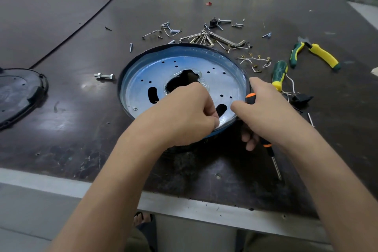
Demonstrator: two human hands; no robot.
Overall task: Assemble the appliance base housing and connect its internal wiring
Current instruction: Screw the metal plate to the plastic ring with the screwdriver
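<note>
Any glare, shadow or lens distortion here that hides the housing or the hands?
Head view: wide-angle bowing curves the table edge; glare patches sit on the tabletop left of the housing, whose near wall is blacked out by shadow; bluish sheen covers the metal plate, holes readable; the left hand pinching a white scrap and the right hand gripping the screwdriver are sharp.

Left hand [184, 112] pinches white tab [218, 126]; right hand [266, 114] holds screwdriver [250, 96] beside housing [184, 52].

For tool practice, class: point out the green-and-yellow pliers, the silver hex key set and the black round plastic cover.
Green-and-yellow pliers [324, 56]: head view, yellow handle.
Silver hex key set [227, 39]: head view, longest key.
Black round plastic cover [20, 92]: head view, top face.
</note>
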